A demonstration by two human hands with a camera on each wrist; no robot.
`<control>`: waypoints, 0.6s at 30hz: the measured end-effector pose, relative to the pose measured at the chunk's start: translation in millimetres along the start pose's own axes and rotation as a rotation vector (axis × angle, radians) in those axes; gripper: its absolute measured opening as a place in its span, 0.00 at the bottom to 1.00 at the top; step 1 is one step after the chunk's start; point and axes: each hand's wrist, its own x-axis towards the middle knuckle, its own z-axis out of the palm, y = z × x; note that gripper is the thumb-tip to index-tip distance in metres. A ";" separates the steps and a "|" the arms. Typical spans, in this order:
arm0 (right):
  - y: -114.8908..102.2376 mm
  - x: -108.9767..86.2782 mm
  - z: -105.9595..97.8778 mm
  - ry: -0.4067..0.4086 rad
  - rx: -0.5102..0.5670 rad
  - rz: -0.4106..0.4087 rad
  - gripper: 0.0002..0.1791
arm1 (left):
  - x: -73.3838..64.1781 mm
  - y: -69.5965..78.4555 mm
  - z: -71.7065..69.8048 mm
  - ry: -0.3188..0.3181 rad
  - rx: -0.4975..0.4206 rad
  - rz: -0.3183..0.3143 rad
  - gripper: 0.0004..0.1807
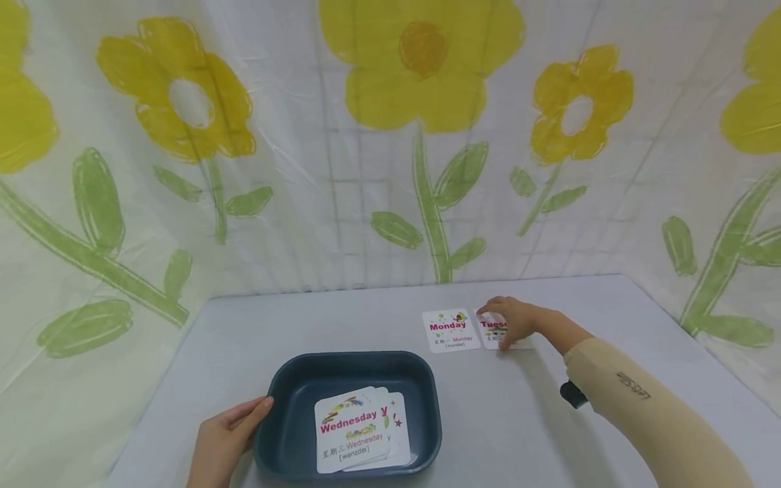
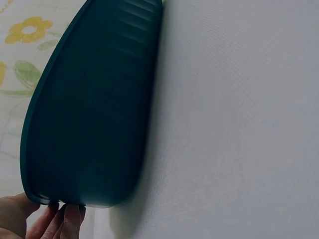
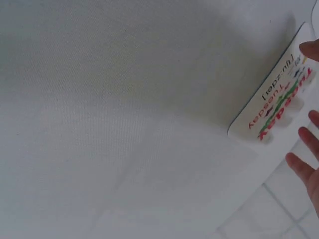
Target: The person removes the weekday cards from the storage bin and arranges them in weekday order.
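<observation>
My left hand [image 1: 227, 434] pinches the left rim of a dark teal plastic tray [image 1: 291, 413], thumb on top and fingers beneath the edge in the left wrist view. Inside the tray lies a small stack of white word cards, a Wednesday card [image 1: 349, 437] uppermost. Farther back on the right, my right hand [image 1: 518, 322] is over a Tuesday card [image 3: 266, 112], partly covering it in the head view. Its fingers are spread, the thumb near one long edge, and finger shadows fall on the card. Just left of it lies a Monday card [image 1: 451, 332], face up.
The white table [image 1: 342, 318] reaches back to a hanging cloth [image 1: 287, 169] printed with yellow flowers. A dark wrist device [image 1: 573, 394] shows under the beige right sleeve [image 1: 647, 407]. Pale floor tiles [image 3: 294, 199] appear past the table edge.
</observation>
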 end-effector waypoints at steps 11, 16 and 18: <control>-19.2 -7.6 -14.8 -0.026 0.055 -0.051 0.21 | -0.6 -1.6 -0.9 -0.007 -0.020 0.012 0.49; -25.7 -11.4 -17.0 -0.055 0.038 -0.053 0.19 | -0.6 -1.6 -0.9 -0.007 -0.014 0.012 0.49; -28.6 -13.2 -17.9 -0.058 0.029 -0.052 0.20 | -0.6 -1.2 -1.0 -0.009 -0.015 0.015 0.49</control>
